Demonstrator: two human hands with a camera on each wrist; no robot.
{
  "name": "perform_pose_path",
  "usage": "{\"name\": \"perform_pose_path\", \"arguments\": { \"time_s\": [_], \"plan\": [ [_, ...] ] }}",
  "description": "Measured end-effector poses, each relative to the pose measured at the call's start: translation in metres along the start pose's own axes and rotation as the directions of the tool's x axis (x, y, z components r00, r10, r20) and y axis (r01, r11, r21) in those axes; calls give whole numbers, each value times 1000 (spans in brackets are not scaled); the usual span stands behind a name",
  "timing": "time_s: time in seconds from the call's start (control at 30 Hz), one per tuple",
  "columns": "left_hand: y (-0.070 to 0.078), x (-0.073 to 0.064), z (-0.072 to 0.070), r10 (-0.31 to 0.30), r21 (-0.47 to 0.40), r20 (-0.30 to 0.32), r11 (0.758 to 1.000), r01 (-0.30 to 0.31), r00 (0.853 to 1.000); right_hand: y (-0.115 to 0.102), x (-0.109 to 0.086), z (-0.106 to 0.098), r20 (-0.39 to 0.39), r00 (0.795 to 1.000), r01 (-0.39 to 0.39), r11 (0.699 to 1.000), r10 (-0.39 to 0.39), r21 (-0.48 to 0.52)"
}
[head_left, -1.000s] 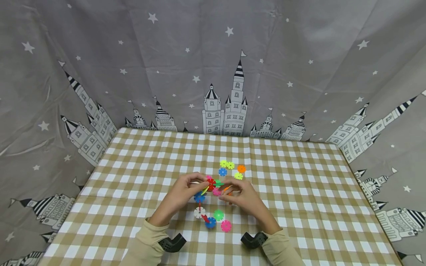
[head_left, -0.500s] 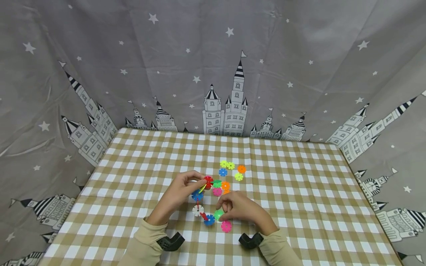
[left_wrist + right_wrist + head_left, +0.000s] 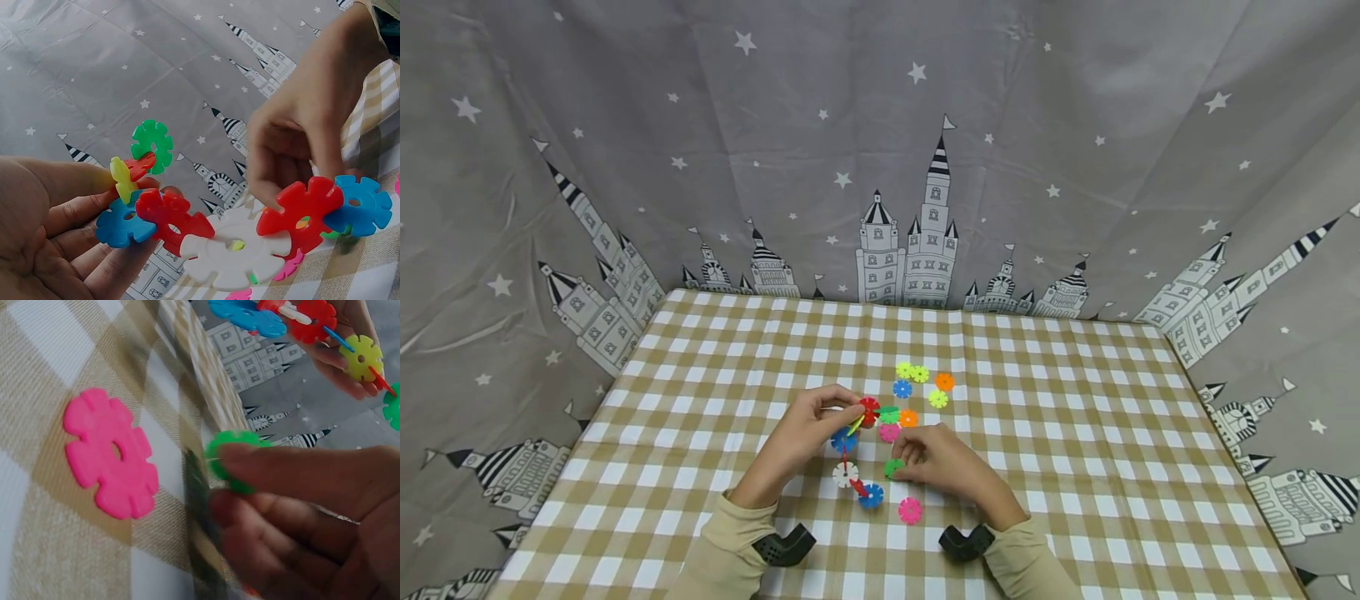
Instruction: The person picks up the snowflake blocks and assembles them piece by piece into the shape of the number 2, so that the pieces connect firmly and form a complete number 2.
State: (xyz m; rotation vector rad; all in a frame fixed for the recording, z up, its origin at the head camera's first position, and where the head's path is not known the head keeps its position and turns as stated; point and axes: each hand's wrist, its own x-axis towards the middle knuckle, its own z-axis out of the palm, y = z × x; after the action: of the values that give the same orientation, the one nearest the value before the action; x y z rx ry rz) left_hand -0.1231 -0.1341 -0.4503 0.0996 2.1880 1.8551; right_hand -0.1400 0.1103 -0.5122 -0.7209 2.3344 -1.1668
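My left hand (image 3: 808,425) pinches a chain of slotted plastic snowflake discs near its yellow disc (image 3: 122,180). From there the chain runs one way through a red disc to a green disc (image 3: 142,145). The other way it hangs through a blue disc, a red disc, a white disc (image 3: 203,259) and another red disc to a blue end disc (image 3: 369,219). Lower and to the right, my right hand (image 3: 943,458) pinches a loose green snowflake disc (image 3: 228,444) between thumb and fingers. A pink disc (image 3: 94,440) lies flat on the cloth beside that hand.
A checked tablecloth (image 3: 1075,467) covers the table. Beyond the hands lie loose yellow discs (image 3: 920,373), a blue disc (image 3: 902,389) and an orange disc (image 3: 944,382). Between the hands are another orange disc (image 3: 908,418) and a pink one (image 3: 889,432). Grey printed curtains enclose the table.
My right hand has left the green end of the chain, moved toward the person, and picked up the loose green disc from the cloth. My left hand keeps the chain, shifted slightly left.
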Motion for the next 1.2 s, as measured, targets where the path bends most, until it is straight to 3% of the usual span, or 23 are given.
{"name": "perform_pose_path", "arguments": {
  "time_s": [0.13,0.3,0.43,0.57,0.77,1.03,1.2],
  "plan": [
    [0,0,1,-6,4,-1,1000,6,1000,-1,-3,-4,-115,993,12,980,11,197],
    [-2,1,1,-18,22,2,1000,18,1000,-3,-7,-12,-225,974,106,880,1,463],
    [-4,1,2,-19,34,8,999,18,1000,-5,-10,-18,-311,949,214,829,-51,517],
    [-6,0,3,3,41,23,999,-4,1000,-7,-10,-20,-359,929,276,805,-84,525],
    [-5,0,5,33,21,52,999,-35,998,-9,-10,-20,-368,928,261,814,-63,519],
    [-5,0,7,44,24,66,999,-46,997,-14,-12,-19,-371,928,215,856,-30,469],
    [-3,0,9,53,22,59,998,-55,997,-17,-12,-19,-367,929,225,866,-52,446]
  ]
}}
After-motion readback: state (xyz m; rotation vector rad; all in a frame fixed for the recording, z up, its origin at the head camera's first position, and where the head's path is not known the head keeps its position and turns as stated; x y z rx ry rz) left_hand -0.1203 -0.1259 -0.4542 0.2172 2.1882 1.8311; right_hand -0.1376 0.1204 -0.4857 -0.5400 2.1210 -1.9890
